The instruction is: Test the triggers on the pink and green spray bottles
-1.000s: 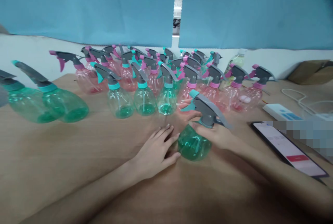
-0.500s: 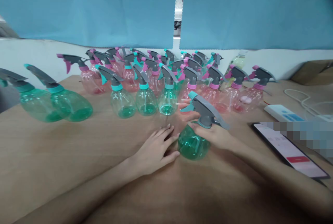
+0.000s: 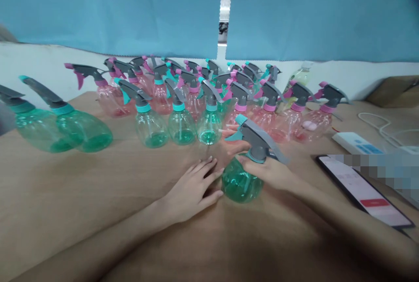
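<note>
A green spray bottle (image 3: 242, 181) with a grey and turquoise trigger head stands on the wooden table (image 3: 98, 212), and my right hand (image 3: 265, 170) is wrapped round its neck. Some fingers of that hand reach past the bottle under the trigger. My left hand (image 3: 193, 188) lies on the tabletop just left of the bottle, palm down with fingers spread; its fingertips come close to the bottle, and whether they touch it I cannot tell. Behind my hands stand more green spray bottles (image 3: 183, 131) with turquoise collars, and pink spray bottles (image 3: 266, 120) with pink collars.
Two green spray bottles (image 3: 85, 133) stand at the far left. On the right lie a phone (image 3: 363, 190), a white power strip (image 3: 356, 142) and a white cable (image 3: 376, 120). A cardboard box (image 3: 393, 92) sits at the back right, before a wall with blue covering (image 3: 114, 11).
The view has shifted slightly, so the bottles on the left appear a little further left. My hands keep nearly the same pose, the right still round the green spray bottle.
</note>
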Action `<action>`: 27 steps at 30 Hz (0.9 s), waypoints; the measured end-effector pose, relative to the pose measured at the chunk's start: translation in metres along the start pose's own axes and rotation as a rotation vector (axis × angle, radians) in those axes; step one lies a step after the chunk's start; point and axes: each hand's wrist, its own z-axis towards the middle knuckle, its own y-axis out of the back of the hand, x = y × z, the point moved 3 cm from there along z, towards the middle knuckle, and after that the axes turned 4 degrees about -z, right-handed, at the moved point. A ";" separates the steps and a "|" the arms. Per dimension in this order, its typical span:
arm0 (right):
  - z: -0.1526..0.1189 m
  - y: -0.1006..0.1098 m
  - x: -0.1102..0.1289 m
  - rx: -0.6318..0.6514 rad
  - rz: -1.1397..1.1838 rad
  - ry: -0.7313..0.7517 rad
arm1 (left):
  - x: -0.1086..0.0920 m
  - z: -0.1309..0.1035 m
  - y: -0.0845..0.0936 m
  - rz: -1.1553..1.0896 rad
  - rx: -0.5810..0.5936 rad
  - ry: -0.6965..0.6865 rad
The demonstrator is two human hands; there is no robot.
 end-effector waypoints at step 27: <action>-0.003 0.002 -0.006 0.008 -0.105 -0.017 | 0.001 0.001 0.002 0.018 0.025 0.006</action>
